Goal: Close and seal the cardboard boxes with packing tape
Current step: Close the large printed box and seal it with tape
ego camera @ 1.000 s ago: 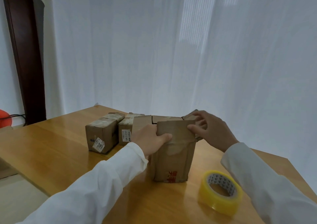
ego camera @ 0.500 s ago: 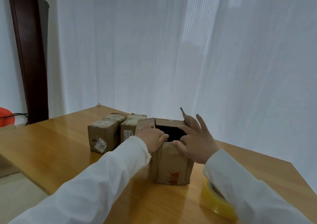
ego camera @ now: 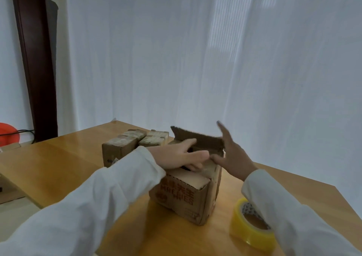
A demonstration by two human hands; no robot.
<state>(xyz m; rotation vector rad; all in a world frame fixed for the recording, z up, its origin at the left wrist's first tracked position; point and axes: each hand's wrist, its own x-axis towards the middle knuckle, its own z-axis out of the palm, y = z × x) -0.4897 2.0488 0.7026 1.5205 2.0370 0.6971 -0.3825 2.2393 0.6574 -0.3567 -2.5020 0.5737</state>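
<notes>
A brown cardboard box [ego camera: 186, 197] with red print stands on the wooden table [ego camera: 62, 169], turned corner-on to me. Its near flap is folded down and its far flap [ego camera: 199, 138] stands upright. My left hand [ego camera: 180, 156] lies flat across the top with straight fingers, pressing the folded flaps. My right hand [ego camera: 233, 155] is at the box's right side with fingers spread, thumb touching the top edge and fingers behind the upright flap. A yellow roll of packing tape [ego camera: 248, 230] lies on the table at the right, partly under my right sleeve.
Two taped cardboard boxes [ego camera: 121, 146] [ego camera: 154, 138] sit side by side behind the open box. A white curtain hangs behind the table. An orange object [ego camera: 8, 132] with a cable shows at the far left, beside a dark post.
The box has been turned so a corner faces me. My left hand went from gripping the flap edge to lying flat on top. The far flap now stands up by my right hand.
</notes>
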